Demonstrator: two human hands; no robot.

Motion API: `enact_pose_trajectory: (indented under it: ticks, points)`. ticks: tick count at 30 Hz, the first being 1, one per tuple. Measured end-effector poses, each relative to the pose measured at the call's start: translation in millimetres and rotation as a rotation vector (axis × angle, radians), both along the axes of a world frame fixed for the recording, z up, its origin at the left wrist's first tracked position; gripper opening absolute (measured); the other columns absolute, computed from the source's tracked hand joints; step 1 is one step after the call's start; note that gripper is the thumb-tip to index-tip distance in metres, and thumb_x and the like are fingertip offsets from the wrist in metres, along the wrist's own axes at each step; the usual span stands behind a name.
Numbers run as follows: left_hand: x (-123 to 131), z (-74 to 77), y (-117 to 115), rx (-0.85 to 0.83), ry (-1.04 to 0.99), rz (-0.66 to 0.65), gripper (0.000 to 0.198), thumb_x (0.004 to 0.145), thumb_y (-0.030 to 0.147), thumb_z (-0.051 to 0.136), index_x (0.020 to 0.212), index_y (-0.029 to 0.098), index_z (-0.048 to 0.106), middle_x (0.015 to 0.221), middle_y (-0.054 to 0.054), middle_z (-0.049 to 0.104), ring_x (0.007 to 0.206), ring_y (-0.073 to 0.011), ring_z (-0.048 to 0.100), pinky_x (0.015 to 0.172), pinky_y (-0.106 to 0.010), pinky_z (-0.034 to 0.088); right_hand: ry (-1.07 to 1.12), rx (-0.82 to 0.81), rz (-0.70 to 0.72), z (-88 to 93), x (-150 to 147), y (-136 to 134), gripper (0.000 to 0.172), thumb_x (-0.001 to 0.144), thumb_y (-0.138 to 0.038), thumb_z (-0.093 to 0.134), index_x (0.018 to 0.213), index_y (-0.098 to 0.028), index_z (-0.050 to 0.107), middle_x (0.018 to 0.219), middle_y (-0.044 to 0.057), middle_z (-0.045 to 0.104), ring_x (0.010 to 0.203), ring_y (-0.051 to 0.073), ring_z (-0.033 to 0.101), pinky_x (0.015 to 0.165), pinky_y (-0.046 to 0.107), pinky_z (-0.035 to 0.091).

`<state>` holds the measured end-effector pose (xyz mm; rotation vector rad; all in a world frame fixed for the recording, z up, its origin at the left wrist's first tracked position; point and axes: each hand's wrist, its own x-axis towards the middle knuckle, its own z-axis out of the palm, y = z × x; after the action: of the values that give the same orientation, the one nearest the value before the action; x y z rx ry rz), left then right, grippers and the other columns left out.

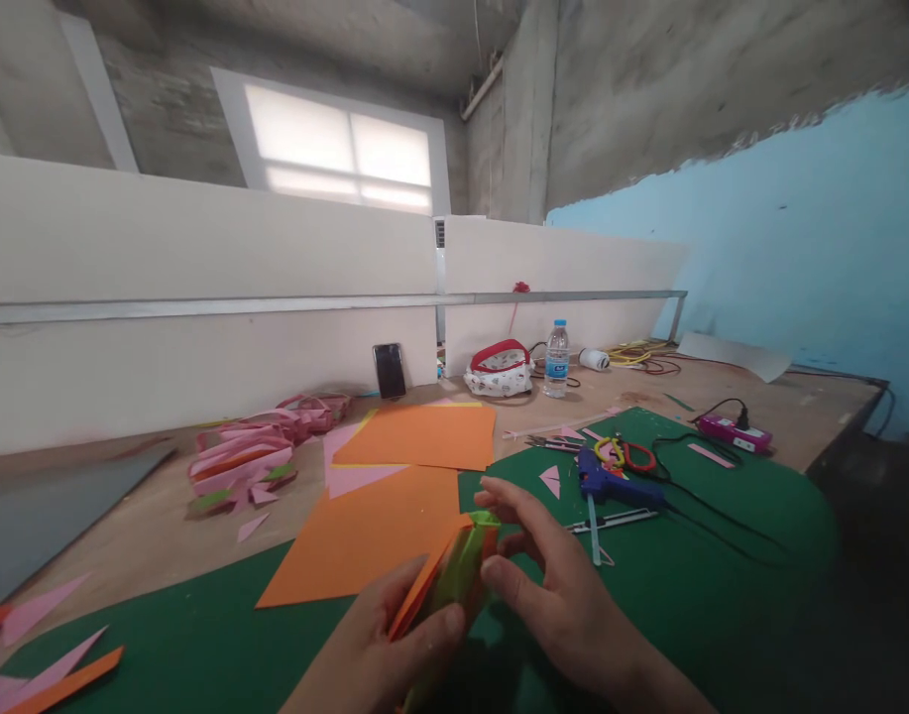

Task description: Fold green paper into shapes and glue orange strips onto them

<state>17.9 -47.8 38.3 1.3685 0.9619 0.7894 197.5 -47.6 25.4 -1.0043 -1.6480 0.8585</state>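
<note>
An orange and green folded paper piece (461, 570) is held over the green mat near the front. My left hand (395, 630) is wrapped round its lower left side, thumb across the front. Beside its upper right end is my right hand (547, 585), with curved fingers parted from the thumb; the fingertips are close to the paper, and whether they touch it is unclear. Behind the hands lie orange sheets (380, 526). To the right, a blue glue gun (618, 486) rests on the green mat (729, 526).
Scissors (638, 456), a utility knife (614, 520) and a pink power strip (735, 433) lie at the right. Further back stand a water bottle (556, 362), a pouch (499, 372) and a phone (390, 371). Pink paper pieces (242, 456) are piled at the left.
</note>
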Motion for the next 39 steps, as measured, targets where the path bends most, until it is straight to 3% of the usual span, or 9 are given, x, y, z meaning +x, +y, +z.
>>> enact_pose_trajectory:
  ticks: [4, 7, 12, 15, 18, 24, 31, 35, 39]
  points:
    - [5.9, 2.0, -6.2, 0.247, 0.239, 0.086, 0.027, 0.077, 0.034, 0.055, 0.098, 0.021, 0.066, 0.085, -0.001, 0.069, 0.075, -0.0184, 0.056, 0.069, -0.026, 0.043, -0.099, 0.027, 0.075, 5.0, -5.5, -1.9, 0.041, 0.083, -0.023, 0.06, 0.123, -0.024, 0.053, 0.128, 0.004, 0.053, 0.115, 0.019, 0.049, 0.096, 0.03, 0.04]
    - [7.9, 3.4, -10.0, 0.314, 0.296, 0.14, 0.032, 0.073, 0.026, 0.055, 0.103, 0.025, 0.065, 0.099, -0.001, 0.072, 0.086, -0.021, 0.061, 0.08, -0.029, 0.044, -0.078, 0.001, 0.016, 7.6, -10.3, -0.8, 0.03, 0.081, -0.018, 0.057, 0.111, -0.02, 0.058, 0.114, 0.004, 0.059, 0.104, 0.019, 0.055, 0.089, 0.029, 0.044]
    - [0.3, 0.9, -4.4, 0.205, 0.162, 0.253, 0.051, 0.062, 0.035, 0.072, 0.11, 0.024, 0.06, 0.118, -0.003, 0.067, 0.107, -0.0268, 0.06, 0.09, -0.031, 0.043, 0.19, -0.181, -0.025, 9.3, -4.9, 0.7, 0.029, 0.083, -0.022, 0.051, 0.111, -0.021, 0.057, 0.112, 0.004, 0.062, 0.103, 0.02, 0.058, 0.082, 0.028, 0.047]
    - [-2.9, -1.9, 1.1, 0.112, 0.063, 0.233, 0.058, 0.066, 0.049, 0.07, 0.114, 0.021, 0.055, 0.12, -0.008, 0.065, 0.104, -0.0281, 0.062, 0.094, -0.037, 0.042, 0.301, -0.211, -0.029, 8.2, -2.2, -0.1, 0.029, 0.082, -0.027, 0.054, 0.11, -0.02, 0.056, 0.114, 0.005, 0.062, 0.103, 0.02, 0.058, 0.081, 0.026, 0.048]
    - [-1.4, -2.2, 2.3, 0.085, 0.05, 0.291, 0.06, 0.07, 0.054, 0.065, 0.117, 0.019, 0.051, 0.124, -0.01, 0.062, 0.106, -0.0268, 0.061, 0.095, -0.036, 0.041, 0.331, -0.215, -0.054, 5.2, -5.6, -0.5, 0.029, 0.082, -0.029, 0.055, 0.11, -0.019, 0.056, 0.112, 0.006, 0.063, 0.102, 0.02, 0.059, 0.08, 0.026, 0.048]
    - [2.0, 1.9, -1.5, 0.152, 0.086, 0.398, 0.056, 0.069, 0.053, 0.066, 0.114, 0.022, 0.054, 0.111, -0.007, 0.069, 0.098, -0.0245, 0.064, 0.086, -0.031, 0.047, 0.301, -0.213, -0.048, -0.4, -16.7, 0.6, 0.034, 0.077, -0.024, 0.062, 0.11, -0.02, 0.053, 0.107, 0.005, 0.061, 0.099, 0.02, 0.058, 0.076, 0.026, 0.047]
    - [2.6, 4.3, -2.5, 0.251, 0.133, 0.356, 0.039, 0.075, 0.052, 0.06, 0.102, 0.024, 0.059, 0.094, 0.0, 0.069, 0.085, -0.0195, 0.063, 0.073, -0.025, 0.046, 0.27, -0.233, -0.069, -0.6, -10.0, 2.0, 0.03, 0.083, -0.03, 0.061, 0.11, -0.021, 0.054, 0.1, 0.002, 0.061, 0.089, 0.017, 0.057, 0.072, 0.023, 0.045]
    - [2.5, 6.2, -2.3, 0.261, 0.188, 0.333, 0.027, 0.078, 0.049, 0.054, 0.086, 0.025, 0.064, 0.077, 0.004, 0.066, 0.075, -0.0174, 0.059, 0.068, -0.022, 0.044, 0.315, -0.189, 0.006, -2.1, -6.1, 5.0, 0.022, 0.085, -0.039, 0.06, 0.095, -0.019, 0.056, 0.086, 0.0, 0.06, 0.08, 0.015, 0.055, 0.074, 0.025, 0.046]
    - [1.4, 8.7, -2.3, 0.206, 0.205, 0.316, 0.03, 0.082, 0.05, 0.048, 0.087, 0.025, 0.064, 0.076, 0.004, 0.065, 0.07, -0.0166, 0.058, 0.066, -0.022, 0.046, 0.417, -0.22, 0.103, -0.8, -6.8, 4.9, 0.022, 0.08, -0.035, 0.067, 0.091, -0.018, 0.056, 0.083, 0.0, 0.061, 0.076, 0.014, 0.056, 0.072, 0.026, 0.047]
